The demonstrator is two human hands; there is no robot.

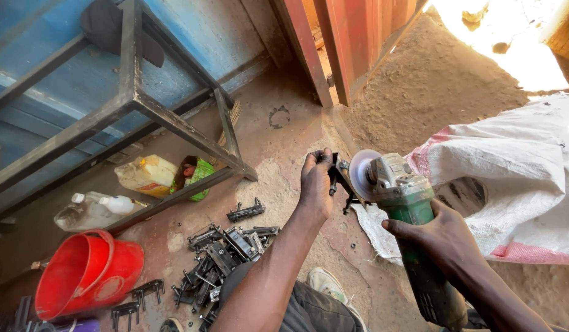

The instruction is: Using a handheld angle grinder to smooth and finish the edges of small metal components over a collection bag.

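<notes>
Green-bodied angle grinder (402, 203) with a grey metal head and a pale round grinding disc (362, 174): centre right of the frame, body running down toward the lower right. Right hand (441, 237), fingers closed around the green body just below the head. Disc stands edge-on, just beside the small black metal bracket (338, 178); whether they touch cannot be told.

Small black metal bracket: centre of the frame, held up above the floor. Left hand (315, 181), fingers closed on its left end, forearm coming up from the lower middle.

Heap of black metal brackets (226, 255): lower centre left, on the dusty concrete floor (284, 132); one piece lies apart just above the heap, a few more at the lower left near the bucket.

Red plastic bucket (88, 273) with a red handle: lower left, tipped on its side, mouth toward the left.

Dark welded steel frame (137, 98): upper left, against a blue painted wall. Under its lower bar: yellowish plastic jerrycan (148, 175), clear plastic bottle with a white cap (94, 208), green packet (198, 175).

White woven sack with pink stripes (512, 178): right of the frame, spread on sandy ground behind the grinder.

White shoe (326, 284): lower centre, below the left forearm, beside dark trousers.
</notes>
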